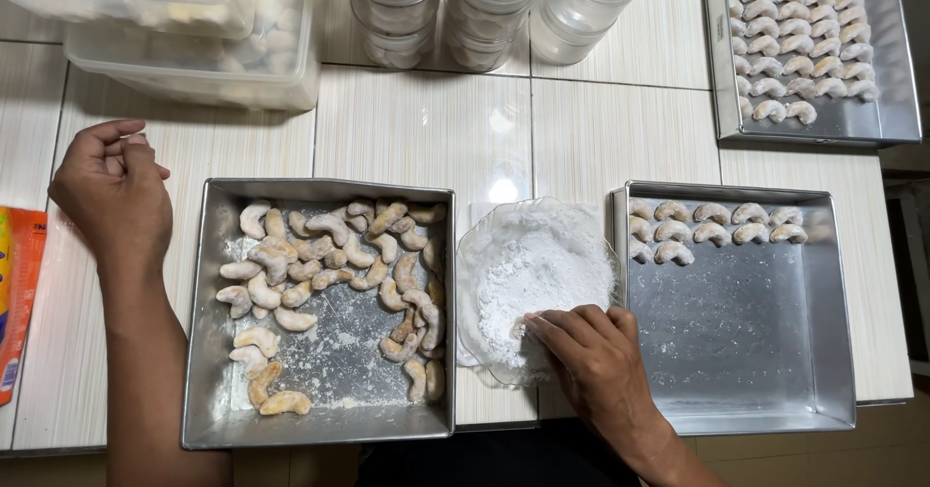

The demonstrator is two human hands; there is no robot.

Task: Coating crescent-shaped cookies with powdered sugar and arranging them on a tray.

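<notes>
Pressing into the powdered sugar (542,269) on the glass plate (472,283), the right hand (593,356) sits at the plate's near edge; fingers (554,330) close together and curled down, tips pinching a small sugar-covered cookie (520,330), mostly hidden in the powder; left hand (111,188) rests on the table (426,124) just left of the left tray (208,419), fingers curled in loosely against the thumb, holding nothing that shows; left tray square metal, full of loose crescent cookies (329,274) lying in a jumble, sugar dust on its floor; glass plate sits between the two trays, touching or just beside both; right tray (756,351) square metal, with two short rows of sugared crescents (712,223) along its far edge, the rest bare; far tray (901,109) at the top right packed with neat rows of coated cookies (799,41); clear plastic jars (484,7) stacked at the top centre; clear plastic boxes (194,61) at the top left, cookies inside; orange packet (17,293) at the left edge of the table, well apart from the left hand
</notes>
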